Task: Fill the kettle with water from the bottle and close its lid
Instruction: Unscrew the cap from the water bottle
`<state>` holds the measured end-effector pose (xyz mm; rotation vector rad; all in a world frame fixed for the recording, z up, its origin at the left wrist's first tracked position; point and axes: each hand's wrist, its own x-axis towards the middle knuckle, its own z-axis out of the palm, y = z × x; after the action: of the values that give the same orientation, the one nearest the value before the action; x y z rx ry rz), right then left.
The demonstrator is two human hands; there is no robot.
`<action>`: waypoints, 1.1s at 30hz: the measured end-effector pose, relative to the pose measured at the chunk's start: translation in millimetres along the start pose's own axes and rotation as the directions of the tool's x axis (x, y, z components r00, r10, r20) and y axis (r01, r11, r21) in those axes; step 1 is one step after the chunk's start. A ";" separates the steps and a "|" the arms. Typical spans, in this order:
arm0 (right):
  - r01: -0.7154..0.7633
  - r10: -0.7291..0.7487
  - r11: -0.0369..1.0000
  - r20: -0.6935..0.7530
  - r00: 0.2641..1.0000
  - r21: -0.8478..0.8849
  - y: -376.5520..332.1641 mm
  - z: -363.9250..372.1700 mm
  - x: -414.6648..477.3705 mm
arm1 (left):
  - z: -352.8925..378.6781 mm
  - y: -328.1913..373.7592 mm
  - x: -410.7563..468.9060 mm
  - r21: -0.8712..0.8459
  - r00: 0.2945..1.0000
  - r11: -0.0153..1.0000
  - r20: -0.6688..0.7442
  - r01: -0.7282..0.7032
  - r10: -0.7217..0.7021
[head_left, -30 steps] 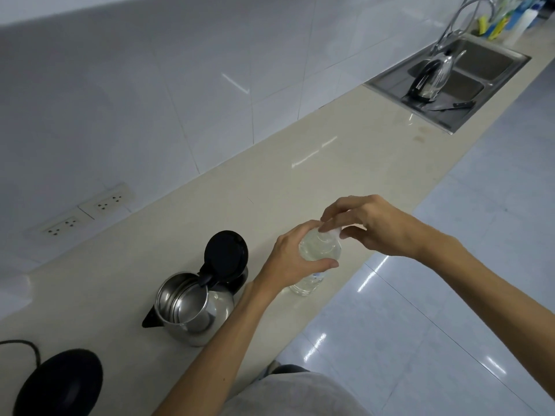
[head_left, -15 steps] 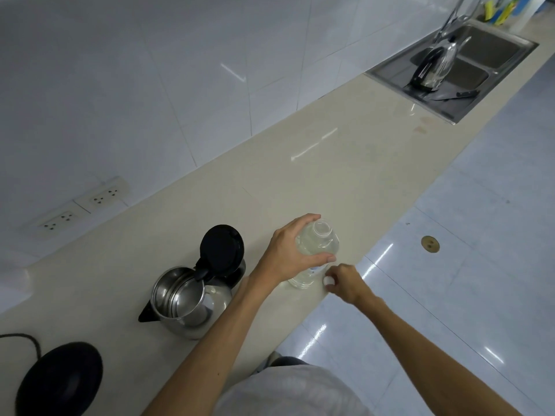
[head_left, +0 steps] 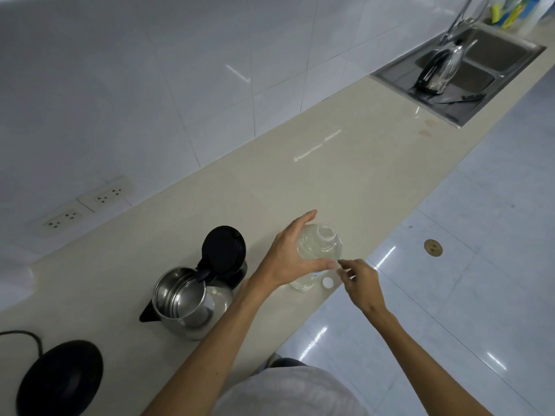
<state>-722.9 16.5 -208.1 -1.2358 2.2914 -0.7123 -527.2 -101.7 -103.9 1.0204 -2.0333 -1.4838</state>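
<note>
Since prev frame right hand (head_left: 362,280) had dropped cap (head_left: 327,282) on beige worktop (head_left: 330,163), fingers loose; left hand (head_left: 288,256) gripped upright, uncapped bottle (head_left: 319,250) w/ mouth up, beside open-lidded kettle (head_left: 189,301).

Left hand (head_left: 286,253) grips an uncapped bottle (head_left: 318,250) on the surface (head_left: 330,163); right hand (head_left: 362,283) hovers over the cap (head_left: 327,282), beside an open kettle (head_left: 192,298).
</note>
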 end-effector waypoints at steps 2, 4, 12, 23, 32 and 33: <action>-0.001 0.031 0.970 -0.119 0.992 0.242 -24.9 -27.2 -10.6 | 0.4 -11.1 -3.4 -0.005 0.999 1.000 0.014 0.030 -0.030; 0.021 0.019 0.893 -0.083 0.996 0.449 -48.9 -50.0 -21.5 | 2.3 -27.6 -9.4 -0.002 0.997 0.998 0.040 0.070 -0.070; 0.184 -0.257 0.855 0.088 0.962 0.485 -86.9 -39.8 -23.5 | 21.8 -84.0 -14.8 0.052 0.976 0.981 0.107 0.186 -0.190; 0.197 -0.199 0.884 -0.040 0.979 0.423 -113.6 -17.5 -41.7 | 26.4 -96.1 -28.3 0.021 0.977 0.978 -0.051 0.209 -0.208; 0.250 -0.263 0.861 -0.033 0.964 0.443 -138.2 -17.9 -96.0 | 6.8 -80.8 -109.5 0.035 0.987 0.990 -0.082 0.138 -0.135; 0.264 -0.282 0.854 -0.029 0.959 0.448 -144.3 -17.0 -104.8 | 3.4 -80.7 -122.1 0.016 0.987 0.991 -0.096 0.134 -0.131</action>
<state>-589.7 42.2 -91.1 -1.3372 1.7866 -1.2274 -426.1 -19.4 -170.6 1.2325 -1.9532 -1.4513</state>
